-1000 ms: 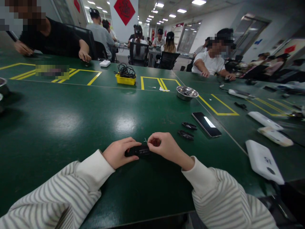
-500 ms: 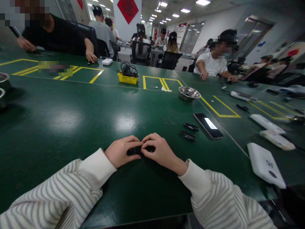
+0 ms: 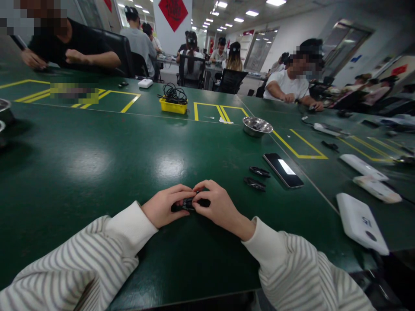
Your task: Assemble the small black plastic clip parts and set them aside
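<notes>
Close to the table's near edge, my left hand is closed around a small black plastic part, thumb below and fingers above. My right hand meets it from the right, thumb and index finger pinched at the part's right end. The fingers hide much of the part, so its exact kind does not show. To the right of my hands lie two slim black plastic pieces, one behind the other. A phone with a lit white patch on its screen rests beside them.
On the green table stand a metal bowl and a yellow bin of black cables. White power banks line the right side. Several people sit beyond, including one in a black shirt.
My hands stay nearly in place; the black part has turned slightly and shows more of its surface. Across the table, the person in black has lifted a hand from the tabletop.
</notes>
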A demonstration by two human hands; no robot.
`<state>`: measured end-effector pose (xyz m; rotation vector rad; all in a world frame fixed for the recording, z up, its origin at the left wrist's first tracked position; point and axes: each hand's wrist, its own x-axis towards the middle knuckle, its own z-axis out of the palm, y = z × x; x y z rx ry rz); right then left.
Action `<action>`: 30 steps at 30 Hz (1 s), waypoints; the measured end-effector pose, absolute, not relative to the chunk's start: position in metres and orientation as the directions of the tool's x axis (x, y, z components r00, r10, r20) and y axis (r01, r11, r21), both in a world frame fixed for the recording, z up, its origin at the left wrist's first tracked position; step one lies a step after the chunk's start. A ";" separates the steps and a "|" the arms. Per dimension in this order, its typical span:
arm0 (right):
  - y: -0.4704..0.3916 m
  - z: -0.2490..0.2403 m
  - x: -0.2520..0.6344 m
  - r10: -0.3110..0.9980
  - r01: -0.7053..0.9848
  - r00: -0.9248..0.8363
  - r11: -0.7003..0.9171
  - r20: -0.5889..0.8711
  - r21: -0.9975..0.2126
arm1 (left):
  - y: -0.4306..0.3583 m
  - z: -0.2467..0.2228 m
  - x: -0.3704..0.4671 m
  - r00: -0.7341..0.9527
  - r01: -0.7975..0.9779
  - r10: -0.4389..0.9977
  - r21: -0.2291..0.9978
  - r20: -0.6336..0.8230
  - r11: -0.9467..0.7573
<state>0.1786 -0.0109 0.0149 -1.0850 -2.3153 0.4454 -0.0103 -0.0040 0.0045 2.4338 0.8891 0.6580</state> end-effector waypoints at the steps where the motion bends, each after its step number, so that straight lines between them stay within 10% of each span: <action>1: -0.011 0.015 0.179 0.783 0.603 -0.527 0.619 0.331 -0.504 | -0.004 0.004 -0.011 0.680 0.457 0.678 0.562 0.278 -0.689; 30: -0.011 0.018 0.179 0.828 0.576 -0.491 0.541 0.270 -0.612 | 0.003 0.001 -0.014 0.741 0.365 0.522 0.398 0.423 -0.842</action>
